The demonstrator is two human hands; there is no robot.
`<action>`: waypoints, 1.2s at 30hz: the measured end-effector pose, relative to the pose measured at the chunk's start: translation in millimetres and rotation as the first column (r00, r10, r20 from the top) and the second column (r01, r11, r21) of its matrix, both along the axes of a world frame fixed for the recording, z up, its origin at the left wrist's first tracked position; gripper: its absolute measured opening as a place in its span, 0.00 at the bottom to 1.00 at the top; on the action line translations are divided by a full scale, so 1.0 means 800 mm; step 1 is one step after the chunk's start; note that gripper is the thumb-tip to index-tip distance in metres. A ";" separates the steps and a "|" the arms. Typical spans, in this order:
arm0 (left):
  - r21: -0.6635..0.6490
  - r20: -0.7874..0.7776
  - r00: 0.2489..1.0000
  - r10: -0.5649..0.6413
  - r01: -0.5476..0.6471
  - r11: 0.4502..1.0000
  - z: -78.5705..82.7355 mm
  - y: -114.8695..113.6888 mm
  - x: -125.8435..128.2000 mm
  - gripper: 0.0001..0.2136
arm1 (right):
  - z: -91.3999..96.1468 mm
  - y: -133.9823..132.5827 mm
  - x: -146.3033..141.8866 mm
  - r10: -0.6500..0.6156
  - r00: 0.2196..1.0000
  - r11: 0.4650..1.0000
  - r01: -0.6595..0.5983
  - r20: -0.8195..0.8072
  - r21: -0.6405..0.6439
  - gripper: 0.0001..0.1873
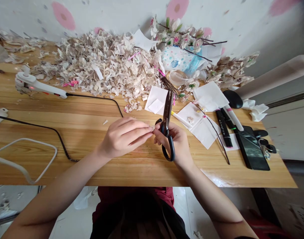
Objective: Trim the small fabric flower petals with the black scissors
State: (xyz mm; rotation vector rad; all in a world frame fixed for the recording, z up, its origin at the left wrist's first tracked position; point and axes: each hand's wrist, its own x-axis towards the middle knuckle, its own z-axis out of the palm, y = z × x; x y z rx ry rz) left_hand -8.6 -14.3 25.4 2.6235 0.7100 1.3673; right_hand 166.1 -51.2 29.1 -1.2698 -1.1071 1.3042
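Note:
My left hand [124, 136] is closed in a pinch, its fingertips meeting my right thumb over the middle of the table. Something small and pale seems to be between the fingertips, too small to make out. Black-handled scissors [168, 108] are in my right hand [180, 142], blades together and pointing away from me. One handle loop hangs by the palm; the other is near the right fingertips. Just beyond the hands are white paper sheets [154, 96] and a bundle of brown twigs [169, 84].
A large heap of pale scraps [104, 63] lines the wall. Flowering branches [184, 39] rest on a dotted package [175, 59]. To the left lies a corded glue gun [42, 85]. A thin twig [215, 131], black markers [223, 127] and a phone [252, 149] lie to the right.

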 end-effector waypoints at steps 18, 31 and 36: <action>-0.614 0.290 0.946 0.146 0.067 0.786 0.004 -0.009 0.015 0.02 | -0.004 -0.002 0.001 0.027 0.998 0.998 -0.030 0.061 0.051 0.10; -0.819 0.248 0.892 0.378 -0.015 0.574 -0.005 0.001 0.008 0.06 | -0.003 0.001 0.000 0.024 0.999 1.000 -0.025 0.022 0.007 0.13; -0.741 0.219 0.918 0.330 -0.063 0.668 -0.001 -0.003 0.013 0.03 | 0.000 0.003 0.001 0.031 0.999 0.998 -0.030 0.020 -0.047 0.12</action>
